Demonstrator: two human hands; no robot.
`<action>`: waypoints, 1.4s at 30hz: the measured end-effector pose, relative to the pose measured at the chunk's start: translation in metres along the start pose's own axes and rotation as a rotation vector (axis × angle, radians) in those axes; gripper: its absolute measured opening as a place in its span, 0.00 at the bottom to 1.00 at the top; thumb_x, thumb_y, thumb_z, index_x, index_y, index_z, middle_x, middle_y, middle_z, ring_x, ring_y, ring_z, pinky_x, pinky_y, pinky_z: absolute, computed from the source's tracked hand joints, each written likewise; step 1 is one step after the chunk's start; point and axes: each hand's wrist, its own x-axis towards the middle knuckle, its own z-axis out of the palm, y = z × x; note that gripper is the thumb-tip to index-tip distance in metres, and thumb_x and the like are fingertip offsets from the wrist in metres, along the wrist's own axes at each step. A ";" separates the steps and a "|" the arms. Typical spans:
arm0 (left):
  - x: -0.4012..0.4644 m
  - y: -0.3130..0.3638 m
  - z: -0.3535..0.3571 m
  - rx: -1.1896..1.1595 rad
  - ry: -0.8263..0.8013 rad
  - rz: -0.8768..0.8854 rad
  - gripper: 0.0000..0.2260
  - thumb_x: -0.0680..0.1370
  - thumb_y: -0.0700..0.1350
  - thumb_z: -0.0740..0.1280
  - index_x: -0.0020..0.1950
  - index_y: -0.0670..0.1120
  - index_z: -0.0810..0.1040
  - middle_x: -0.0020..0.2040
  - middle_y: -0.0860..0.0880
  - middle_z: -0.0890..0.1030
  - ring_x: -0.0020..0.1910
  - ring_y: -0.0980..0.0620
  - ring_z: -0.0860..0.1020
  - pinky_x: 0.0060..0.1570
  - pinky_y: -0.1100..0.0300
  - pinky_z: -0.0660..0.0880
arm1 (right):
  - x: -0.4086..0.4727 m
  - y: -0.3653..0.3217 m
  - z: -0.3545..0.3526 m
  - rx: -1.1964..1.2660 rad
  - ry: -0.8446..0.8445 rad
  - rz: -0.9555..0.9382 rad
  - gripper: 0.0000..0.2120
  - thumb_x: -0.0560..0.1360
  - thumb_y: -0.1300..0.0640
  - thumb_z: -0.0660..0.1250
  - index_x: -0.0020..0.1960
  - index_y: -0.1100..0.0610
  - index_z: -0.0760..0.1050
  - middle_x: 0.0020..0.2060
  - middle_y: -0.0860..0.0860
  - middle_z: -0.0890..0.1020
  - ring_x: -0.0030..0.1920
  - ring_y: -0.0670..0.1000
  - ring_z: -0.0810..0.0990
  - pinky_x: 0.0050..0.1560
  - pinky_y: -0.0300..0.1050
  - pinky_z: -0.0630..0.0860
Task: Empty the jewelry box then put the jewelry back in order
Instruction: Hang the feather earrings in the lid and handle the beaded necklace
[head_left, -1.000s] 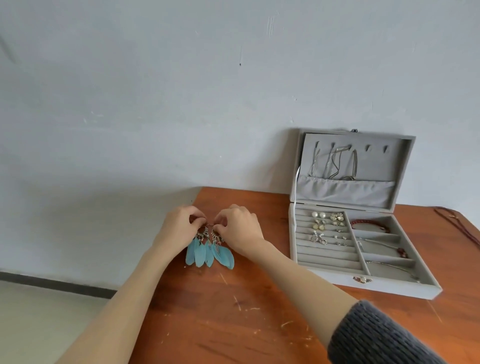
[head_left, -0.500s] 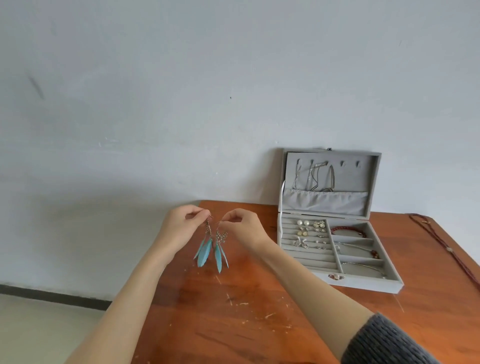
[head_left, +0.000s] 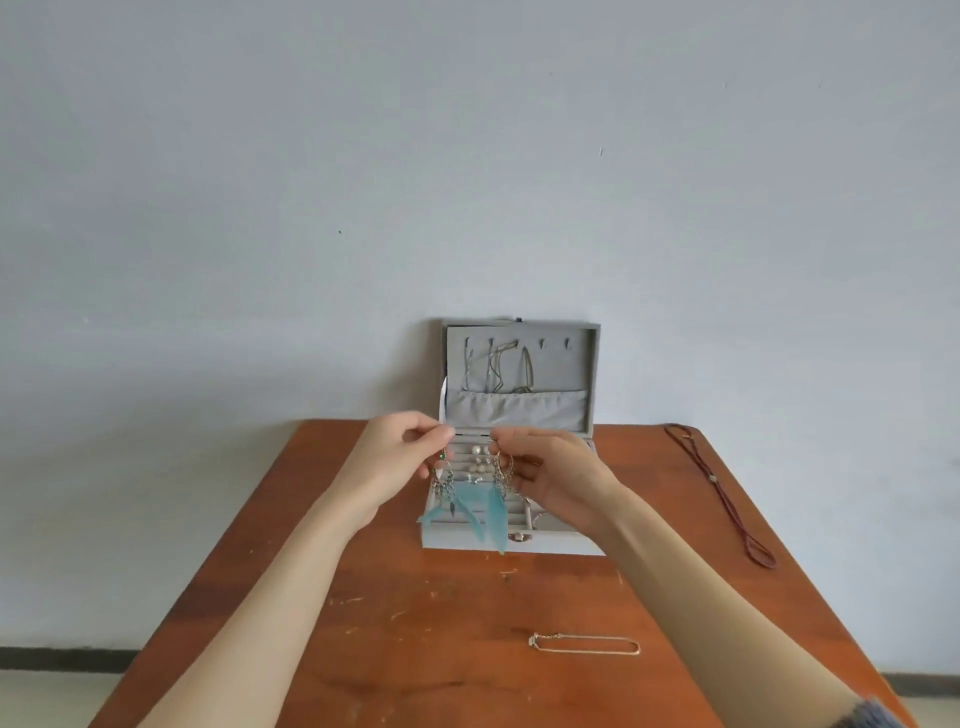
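Above the open grey velvet jewelry box (head_left: 540, 543), the left hand (head_left: 392, 467) pinches the hook of one feather earring (head_left: 448, 493) between thumb and forefinger, and the right hand (head_left: 553, 480) pinches the other feather earring (head_left: 497, 512) the same way. Both hang with their long axis vertical, thin metal chains on top, soft turquoise feathers pointing down over the box's front ridged rows. Pearl studs (head_left: 480, 465) sit in those rows. Chains (head_left: 496, 369) hang inside the upright lid. In front of the box a fine silver bracelet (head_left: 584, 643) lies stretched on the scratched wooden table (head_left: 363, 649); right of the box lies a dark red cord necklace (head_left: 722, 493).
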 end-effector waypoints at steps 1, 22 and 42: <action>0.001 0.004 0.008 -0.009 -0.011 -0.001 0.05 0.76 0.43 0.66 0.42 0.46 0.80 0.31 0.55 0.82 0.28 0.60 0.76 0.32 0.69 0.73 | -0.004 -0.003 -0.009 -0.003 0.005 -0.005 0.05 0.74 0.68 0.64 0.45 0.64 0.79 0.32 0.52 0.81 0.32 0.47 0.77 0.34 0.36 0.75; 0.111 0.041 0.111 -0.084 0.084 0.096 0.08 0.75 0.38 0.67 0.36 0.47 0.80 0.33 0.49 0.82 0.31 0.56 0.81 0.41 0.60 0.80 | 0.054 -0.031 -0.108 0.046 0.383 -0.306 0.03 0.72 0.67 0.67 0.40 0.63 0.79 0.31 0.54 0.79 0.33 0.48 0.76 0.38 0.38 0.72; 0.160 0.038 0.138 -0.009 0.370 0.180 0.12 0.72 0.40 0.67 0.30 0.53 0.78 0.29 0.53 0.80 0.33 0.52 0.81 0.47 0.50 0.79 | 0.107 -0.026 -0.115 -0.193 0.434 -0.479 0.09 0.73 0.62 0.67 0.35 0.53 0.77 0.31 0.44 0.77 0.28 0.34 0.73 0.32 0.23 0.69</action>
